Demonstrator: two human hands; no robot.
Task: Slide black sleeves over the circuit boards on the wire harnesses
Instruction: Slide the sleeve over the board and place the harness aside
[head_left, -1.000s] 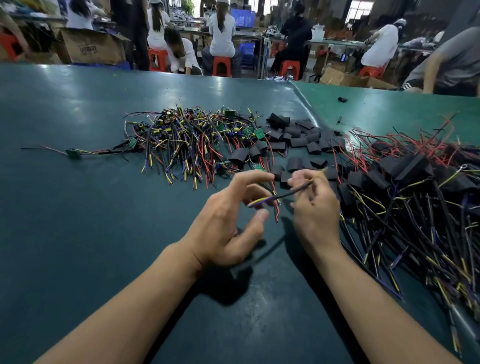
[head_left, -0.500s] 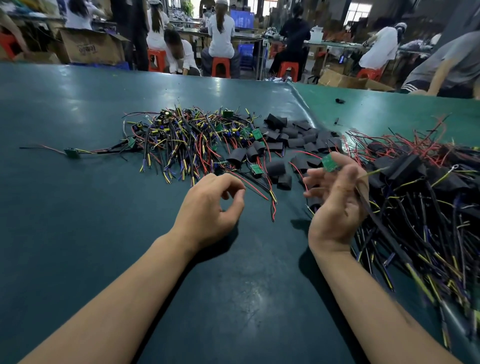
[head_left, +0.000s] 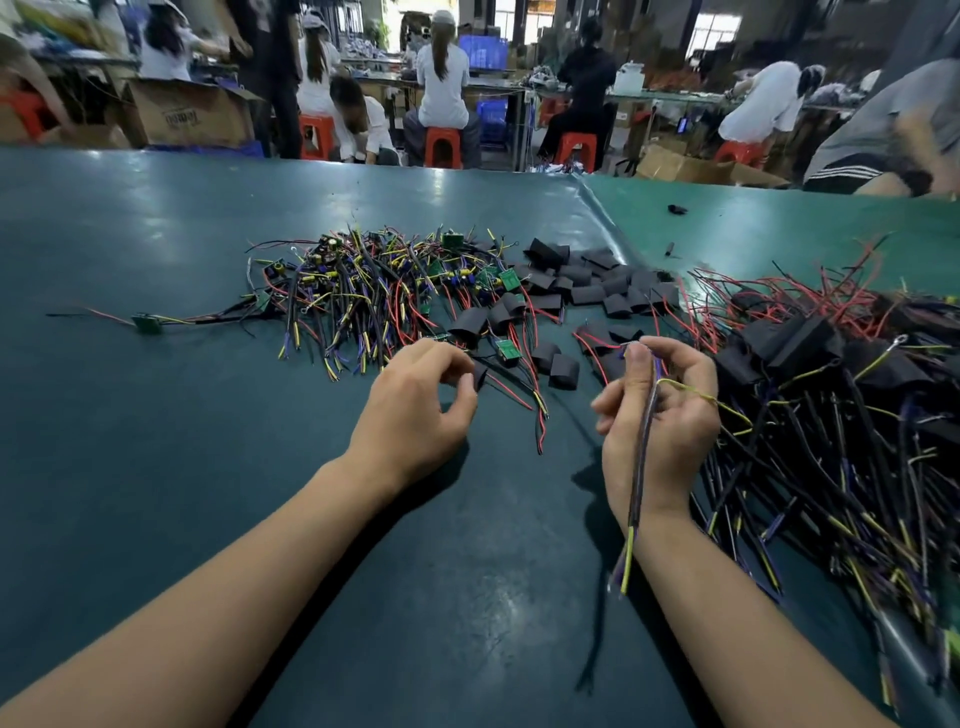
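My right hand (head_left: 660, 415) is closed on a wire harness (head_left: 641, 467). Its black, purple and yellow wires run down past my wrist, and the board end is hidden behind my fingers. My left hand (head_left: 415, 410) pinches a black sleeve (head_left: 479, 375) between thumb and fingertips, just off the near edge of the loose pile. A pile of bare harnesses with green circuit boards (head_left: 374, 291) lies beyond my left hand. Loose black sleeves (head_left: 587, 291) are scattered behind and between my hands.
A big heap of sleeved harnesses (head_left: 841, 415) covers the right side of the green table (head_left: 156, 441). One single harness (head_left: 148, 322) lies apart at the left. A seam in the mat (head_left: 608, 218) runs back. Seated people and cardboard boxes (head_left: 192, 117) are beyond the far edge.
My right hand turned the harness upright, so its wires now hang down toward my wrist. My left hand reached forward and picked up a black sleeve from the pile's edge.
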